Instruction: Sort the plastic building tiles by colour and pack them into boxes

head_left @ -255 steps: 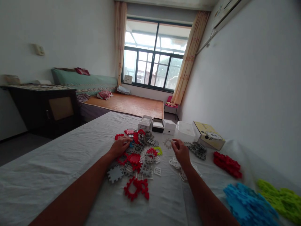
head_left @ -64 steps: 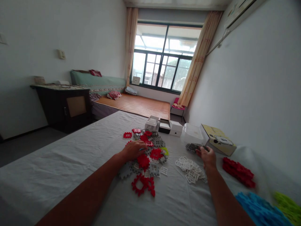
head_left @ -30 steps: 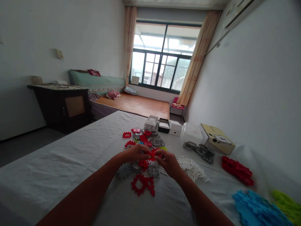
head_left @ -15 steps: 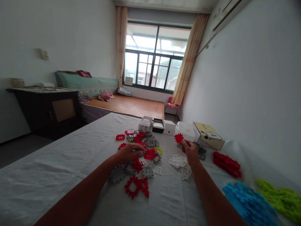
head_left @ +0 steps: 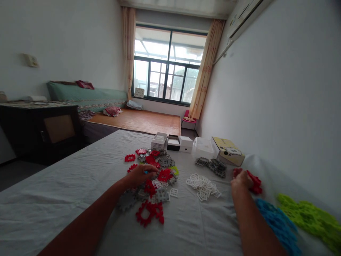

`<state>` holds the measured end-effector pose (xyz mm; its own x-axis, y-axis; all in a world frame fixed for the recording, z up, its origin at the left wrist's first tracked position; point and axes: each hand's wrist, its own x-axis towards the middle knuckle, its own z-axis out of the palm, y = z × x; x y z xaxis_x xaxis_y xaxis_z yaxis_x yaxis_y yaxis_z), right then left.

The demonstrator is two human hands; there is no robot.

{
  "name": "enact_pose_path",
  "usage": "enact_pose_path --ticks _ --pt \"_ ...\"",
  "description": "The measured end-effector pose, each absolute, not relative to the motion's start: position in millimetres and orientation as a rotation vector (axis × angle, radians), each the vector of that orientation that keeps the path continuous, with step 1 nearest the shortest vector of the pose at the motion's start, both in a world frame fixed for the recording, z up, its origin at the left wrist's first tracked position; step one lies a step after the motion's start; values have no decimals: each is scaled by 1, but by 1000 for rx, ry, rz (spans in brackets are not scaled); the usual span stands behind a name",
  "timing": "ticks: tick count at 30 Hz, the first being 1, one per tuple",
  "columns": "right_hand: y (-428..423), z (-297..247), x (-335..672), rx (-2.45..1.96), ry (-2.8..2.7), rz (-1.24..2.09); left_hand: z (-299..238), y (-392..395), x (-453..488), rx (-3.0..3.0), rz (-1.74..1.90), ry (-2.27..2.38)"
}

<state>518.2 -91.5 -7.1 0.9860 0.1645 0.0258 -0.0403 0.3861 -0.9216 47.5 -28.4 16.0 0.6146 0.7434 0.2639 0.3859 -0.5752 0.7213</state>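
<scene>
My left hand [head_left: 140, 175] hovers over a mixed heap of toothed plastic building pieces, its fingers loosely bent and apart. Under and around it lie red pieces [head_left: 165, 175], grey pieces [head_left: 162, 195] and a little blue. My right hand [head_left: 242, 178] is at the pile of red building pieces [head_left: 255, 183] on the right, its fingers closed. A red building piece [head_left: 236, 171] shows at its fingertips, though where it ends and the pile begins is blurred. White lattice pieces [head_left: 204, 186] lie between the two hands.
Dark grey pieces [head_left: 213, 166] lie behind the white ones. Blue pieces [head_left: 279, 224] and lime-green pieces [head_left: 306, 213] are heaped near right. Along the back of the cloth-covered table [head_left: 77, 177] stand small boxes [head_left: 185, 144], a clear container [head_left: 203, 146] and a yellow box [head_left: 228, 151].
My right hand has moved right with the red building piece, from above the white and grey pieces to the red pile. My left hand stays over the mixed heap. The view has turned slightly right.
</scene>
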Motion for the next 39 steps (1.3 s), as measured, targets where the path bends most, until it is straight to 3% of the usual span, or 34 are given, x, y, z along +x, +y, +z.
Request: enact_pose_path --ticks 8,13,17,30,34,39 --pt "-69 2 435 -1187 -505 435 21 -28 41 2320 811 932" --pt "-78 11 355 -1303 -1286 662 18 -30 42 2562 777 822" --pt "-86 3 314 -1357 -1676 576 18 -34 45 2605 738 766" --pt "-82 14 329 -1410 -1589 543 12 -25 43 2566 776 816" --pt "-71 9 380 -1513 -1229 369 13 -24 42 2569 801 836" --pt "-67 -3 435 -1514 -709 497 12 -24 42 2561 807 876"
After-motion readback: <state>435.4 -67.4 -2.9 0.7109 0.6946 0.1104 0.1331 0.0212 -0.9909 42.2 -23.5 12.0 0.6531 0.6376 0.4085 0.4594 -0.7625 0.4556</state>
